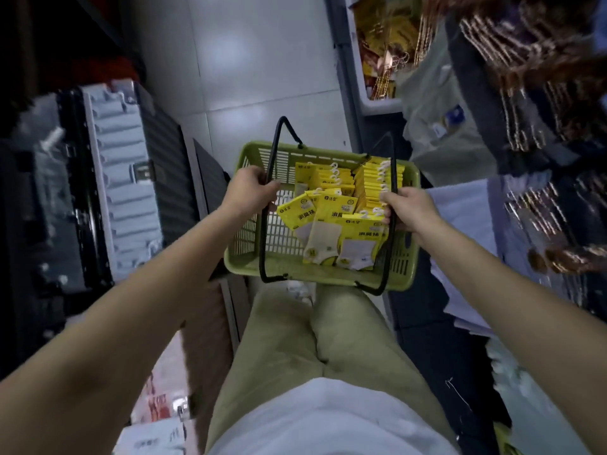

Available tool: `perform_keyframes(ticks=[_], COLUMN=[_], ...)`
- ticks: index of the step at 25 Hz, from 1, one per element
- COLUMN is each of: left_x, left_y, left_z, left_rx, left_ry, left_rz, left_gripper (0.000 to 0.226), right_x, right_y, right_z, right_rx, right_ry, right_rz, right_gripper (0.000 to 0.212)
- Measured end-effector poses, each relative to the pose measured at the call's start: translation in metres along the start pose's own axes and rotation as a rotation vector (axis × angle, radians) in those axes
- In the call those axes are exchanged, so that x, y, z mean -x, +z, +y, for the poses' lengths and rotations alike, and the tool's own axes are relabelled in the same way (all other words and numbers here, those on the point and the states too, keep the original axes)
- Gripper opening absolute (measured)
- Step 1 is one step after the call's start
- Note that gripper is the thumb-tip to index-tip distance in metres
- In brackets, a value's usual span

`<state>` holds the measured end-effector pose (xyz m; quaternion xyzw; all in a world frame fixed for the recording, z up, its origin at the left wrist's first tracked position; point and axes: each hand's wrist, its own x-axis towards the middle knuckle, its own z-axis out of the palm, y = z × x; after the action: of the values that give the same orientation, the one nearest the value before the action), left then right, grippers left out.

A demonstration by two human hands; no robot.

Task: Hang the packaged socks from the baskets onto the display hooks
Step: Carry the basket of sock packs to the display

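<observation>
Green slotted plastic: the basket (244, 257) hangs in front of the person's knees, over the tiled floor (249, 60) of a narrow aisle. The left grip (253, 188) is clenched round the left handle (273, 149). The right grip (410, 208) is clenched round the right handle (393, 165), its fingertips close against the packs below.

The socks (331, 221) are all in the basket. A tight row of yellow packs stands on edge along the far right side, white hanger hooks uppermost, and a few loose ones lie flat and overlapping in the middle. Neither grip has a pack.

I take this for the carrying step: the stock is on its way to the display and no pack is out yet. The goods dangling on the right are too blurred to tell whether the display hooks are among them.

Next, I judge, the basket must be set down or left to one grip alone, so the other is free. That one then needs to pinch a single pack near its white hook, lift it clear of its neighbours and turn the hook's opening toward the display. The loose packs on top look easiest to take first.
</observation>
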<state>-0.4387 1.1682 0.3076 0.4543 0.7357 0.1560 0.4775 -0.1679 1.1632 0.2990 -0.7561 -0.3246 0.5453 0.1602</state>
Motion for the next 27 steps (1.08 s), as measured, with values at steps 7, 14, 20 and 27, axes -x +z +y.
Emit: perform_keyframes(ticks=[7,14,20,27], left_x=[-0.182,-0.350,-0.508,-0.687], left_y=[-0.085,-0.180,-0.273,-0.402], left_z=[0.076,0.172,0.226,0.309], left_rx=[-0.014,-0.012,0.000,0.003], left_ry=[0.021,-0.042,-0.013,0.030], left_rz=[0.019,0.048,0.047,-0.031], left_gripper=[0.010,0.015,0.019,0.016], right_x=[-0.138,-0.263,-0.373,-0.491], right_y=[0.036,0.063,0.103,0.156], right_z=[-0.169,-0.358,-0.510,-0.692], right_rx=[-0.012,0.035,0.064,-0.040], right_ry=[-0.024,-0.014,-0.046,-0.049], right_rz=[-0.027,-0.098,-0.077,-0.014], right_gripper=[0.017,0.015,0.016,0.018])
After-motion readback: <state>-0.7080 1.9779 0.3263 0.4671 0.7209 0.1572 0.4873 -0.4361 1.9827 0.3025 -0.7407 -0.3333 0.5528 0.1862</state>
